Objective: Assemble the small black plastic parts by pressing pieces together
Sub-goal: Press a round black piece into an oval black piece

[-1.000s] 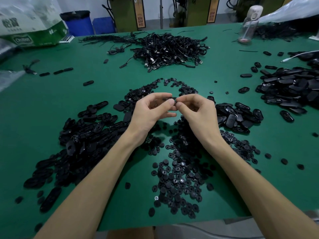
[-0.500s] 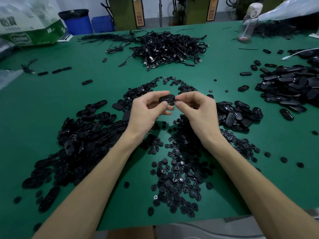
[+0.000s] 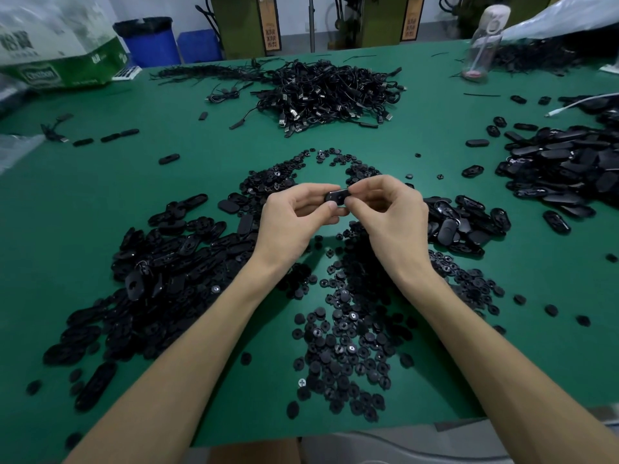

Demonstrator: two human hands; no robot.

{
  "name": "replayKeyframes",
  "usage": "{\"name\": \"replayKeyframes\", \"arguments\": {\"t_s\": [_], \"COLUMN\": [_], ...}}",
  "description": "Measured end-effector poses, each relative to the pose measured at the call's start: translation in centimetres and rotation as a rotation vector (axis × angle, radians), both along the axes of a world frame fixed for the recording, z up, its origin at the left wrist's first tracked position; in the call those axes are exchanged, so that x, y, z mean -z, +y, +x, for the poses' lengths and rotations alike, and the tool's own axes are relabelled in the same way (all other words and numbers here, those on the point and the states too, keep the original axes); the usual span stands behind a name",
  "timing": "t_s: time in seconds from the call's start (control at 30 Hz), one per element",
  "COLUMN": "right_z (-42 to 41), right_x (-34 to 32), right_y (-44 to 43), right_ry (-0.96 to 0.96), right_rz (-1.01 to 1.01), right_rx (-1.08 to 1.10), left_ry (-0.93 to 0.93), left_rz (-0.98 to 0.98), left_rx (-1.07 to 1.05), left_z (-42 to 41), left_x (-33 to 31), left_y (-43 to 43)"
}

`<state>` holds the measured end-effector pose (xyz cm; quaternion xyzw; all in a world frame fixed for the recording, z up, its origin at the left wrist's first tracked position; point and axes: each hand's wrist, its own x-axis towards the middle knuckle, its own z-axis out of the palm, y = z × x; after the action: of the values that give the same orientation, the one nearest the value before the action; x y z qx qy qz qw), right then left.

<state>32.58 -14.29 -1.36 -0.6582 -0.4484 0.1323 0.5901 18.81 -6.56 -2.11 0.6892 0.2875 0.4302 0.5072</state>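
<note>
— Hands first: where do we have them?

— Both raised over the middle of the green table (image 3: 100, 212), forearms running in from 7 and 5 o'clock and meeting at the centre. Our left hand (image 3: 291, 222) is curled, thumb up and fingers folded under. Our right hand (image 3: 392, 212) mirrors it, fingers bent, tips pointing toward 9 o'clock.

— And what do we hold?

— One small black oval piece (image 3: 336, 197), pinched between both hands. The left thumb and fingers close on its left end, and the right fingertips close on its right end. It sits level, off the table, just above the piles.

— How does it look to us?

— Smooth, slightly glossy plastic with rounded ends. Whether a second part is seated in it, we cannot tell.

— And around it?

— At 8 o'clock lies a heap of oval shells (image 3: 160, 272), matte black, some showing a hole. At 6 o'clock there is a spread of little round discs (image 3: 345, 346), notched at the rims. At 3 o'clock we see more ovals (image 3: 465, 226), shinier. At 12 o'clock sits a tangle of thin black cables (image 3: 328, 92) with metal plugs, well apart from our hands.
</note>
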Motion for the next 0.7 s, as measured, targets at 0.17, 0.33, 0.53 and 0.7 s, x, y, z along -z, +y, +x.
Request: {"name": "replayKeyframes", "arguments": {"t_s": [0.17,0.33,0.53,0.7], "right_z": [-0.15,-0.02,-0.11,-0.01], "right_x": [0.00,-0.28,-0.19,-0.03], "right_y": [-0.05,-0.27,-0.13,0.05], "right_ry": [-0.031,-0.080,-0.029,-0.053], "right_rz": [-0.008,0.030,0.004,-0.009], "right_rx": [-0.015,-0.001,0.016,-0.002], "left_ry": [-0.026,-0.109,-0.141,-0.142], "left_rz": [-0.038,-0.111,-0.166,-0.168], "left_rx": [0.016,0.067,0.071,0.063], "left_z": [0.10,0.14,0.28,0.14], "left_x": [-0.12,-0.33,-0.20,-0.19], "left_y": [-0.24,-0.64,-0.85,-0.93]}}
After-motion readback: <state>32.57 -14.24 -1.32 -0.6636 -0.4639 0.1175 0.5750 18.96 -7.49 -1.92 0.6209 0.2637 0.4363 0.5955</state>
